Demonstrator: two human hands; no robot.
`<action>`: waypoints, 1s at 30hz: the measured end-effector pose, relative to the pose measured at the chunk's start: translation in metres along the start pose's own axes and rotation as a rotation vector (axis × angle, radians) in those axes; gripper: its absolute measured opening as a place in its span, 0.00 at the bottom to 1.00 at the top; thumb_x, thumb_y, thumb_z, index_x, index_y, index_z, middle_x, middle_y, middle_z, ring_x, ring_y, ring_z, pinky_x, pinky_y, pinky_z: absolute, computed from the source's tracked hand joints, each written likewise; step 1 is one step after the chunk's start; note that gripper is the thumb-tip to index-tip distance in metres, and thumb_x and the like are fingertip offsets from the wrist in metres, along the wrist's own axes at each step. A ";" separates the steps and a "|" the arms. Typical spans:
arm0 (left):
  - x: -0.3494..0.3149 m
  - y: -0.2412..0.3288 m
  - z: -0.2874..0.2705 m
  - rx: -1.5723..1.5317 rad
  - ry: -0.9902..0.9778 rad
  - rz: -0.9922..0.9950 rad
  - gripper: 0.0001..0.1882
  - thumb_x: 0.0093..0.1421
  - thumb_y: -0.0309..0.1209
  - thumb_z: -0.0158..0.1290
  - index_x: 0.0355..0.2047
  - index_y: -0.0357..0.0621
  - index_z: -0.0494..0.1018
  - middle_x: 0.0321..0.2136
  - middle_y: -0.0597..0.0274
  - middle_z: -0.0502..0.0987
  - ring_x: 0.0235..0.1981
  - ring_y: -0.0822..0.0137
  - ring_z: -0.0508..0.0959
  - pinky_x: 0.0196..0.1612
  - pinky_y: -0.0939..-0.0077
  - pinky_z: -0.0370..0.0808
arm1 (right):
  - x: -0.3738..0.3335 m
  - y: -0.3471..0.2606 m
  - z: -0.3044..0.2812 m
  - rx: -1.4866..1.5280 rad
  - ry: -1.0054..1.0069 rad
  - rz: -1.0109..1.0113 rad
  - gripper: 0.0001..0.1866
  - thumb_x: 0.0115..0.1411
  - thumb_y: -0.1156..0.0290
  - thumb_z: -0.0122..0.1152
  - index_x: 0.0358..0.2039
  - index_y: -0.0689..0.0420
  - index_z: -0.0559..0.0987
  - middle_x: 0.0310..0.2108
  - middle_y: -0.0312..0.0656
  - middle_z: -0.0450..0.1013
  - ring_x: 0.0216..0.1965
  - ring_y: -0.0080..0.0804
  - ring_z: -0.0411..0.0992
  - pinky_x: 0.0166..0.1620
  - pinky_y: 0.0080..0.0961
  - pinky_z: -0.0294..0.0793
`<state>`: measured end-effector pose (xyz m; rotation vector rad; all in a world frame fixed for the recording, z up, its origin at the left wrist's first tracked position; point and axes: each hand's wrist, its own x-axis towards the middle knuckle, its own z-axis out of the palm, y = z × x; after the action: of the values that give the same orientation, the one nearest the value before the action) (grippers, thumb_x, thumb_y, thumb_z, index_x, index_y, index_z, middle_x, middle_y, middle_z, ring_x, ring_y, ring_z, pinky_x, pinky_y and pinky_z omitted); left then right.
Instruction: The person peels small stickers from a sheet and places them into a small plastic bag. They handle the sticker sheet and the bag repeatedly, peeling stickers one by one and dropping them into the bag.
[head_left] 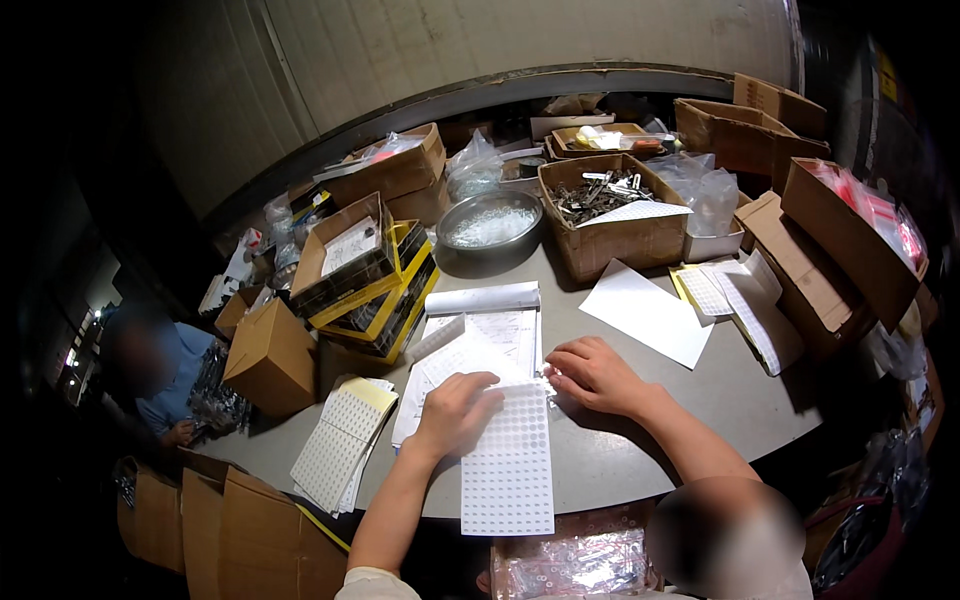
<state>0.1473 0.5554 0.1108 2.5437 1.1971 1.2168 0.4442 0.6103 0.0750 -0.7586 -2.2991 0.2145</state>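
Observation:
A white sheet of round printed stickers (pixel 508 470) lies in front of me, its near end hanging past the table edge. At its upper left my left hand (pixel 455 408) grips the sheet, thumb and fingers bent over it. Just right of the sheet's top, my right hand (pixel 600 377) is closed, its fingertips low at the table by some small clear pieces (pixel 549 386). Whatever those fingers hold is too small to make out. Under the sheet's far end are loose papers and a pad of written pages (pixel 500 330).
Further sticker sheets (pixel 343 440) lie at left, and a blank white sheet (pixel 648 312) at right. Behind stand a metal bowl of small clear pieces (pixel 490 226) and a carton of metal clips (pixel 610 250). Stacked boxes (pixel 375 320) flank the left; another person (pixel 185 375) sits beyond.

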 end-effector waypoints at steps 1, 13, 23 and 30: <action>0.000 0.001 0.001 -0.005 0.004 0.003 0.13 0.59 0.27 0.68 0.43 0.40 0.82 0.31 0.55 0.83 0.29 0.61 0.83 0.33 0.73 0.80 | 0.000 0.000 0.000 0.002 -0.006 -0.005 0.14 0.61 0.68 0.62 0.46 0.59 0.79 0.48 0.50 0.76 0.52 0.51 0.72 0.58 0.45 0.69; 0.002 0.011 0.006 -0.048 0.006 -0.044 0.07 0.60 0.28 0.65 0.37 0.39 0.83 0.31 0.54 0.85 0.32 0.55 0.84 0.37 0.66 0.80 | 0.003 -0.011 -0.004 0.079 0.027 -0.064 0.11 0.63 0.66 0.65 0.43 0.57 0.79 0.44 0.44 0.76 0.50 0.46 0.73 0.59 0.42 0.68; 0.001 0.009 0.011 -0.073 0.006 -0.045 0.06 0.59 0.28 0.65 0.35 0.39 0.83 0.31 0.53 0.85 0.33 0.55 0.85 0.38 0.65 0.81 | 0.005 -0.020 0.001 -0.003 0.058 -0.109 0.12 0.55 0.76 0.71 0.38 0.57 0.77 0.40 0.44 0.74 0.49 0.46 0.73 0.56 0.41 0.71; -0.001 0.011 0.013 -0.130 -0.019 -0.154 0.07 0.61 0.28 0.64 0.36 0.38 0.84 0.33 0.51 0.85 0.34 0.54 0.85 0.40 0.66 0.81 | 0.006 -0.033 -0.012 -0.094 0.027 -0.183 0.13 0.50 0.79 0.68 0.36 0.56 0.78 0.40 0.42 0.74 0.48 0.46 0.73 0.54 0.40 0.72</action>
<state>0.1628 0.5501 0.1057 2.3186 1.2403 1.1914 0.4331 0.5868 0.0986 -0.5883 -2.3490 0.0126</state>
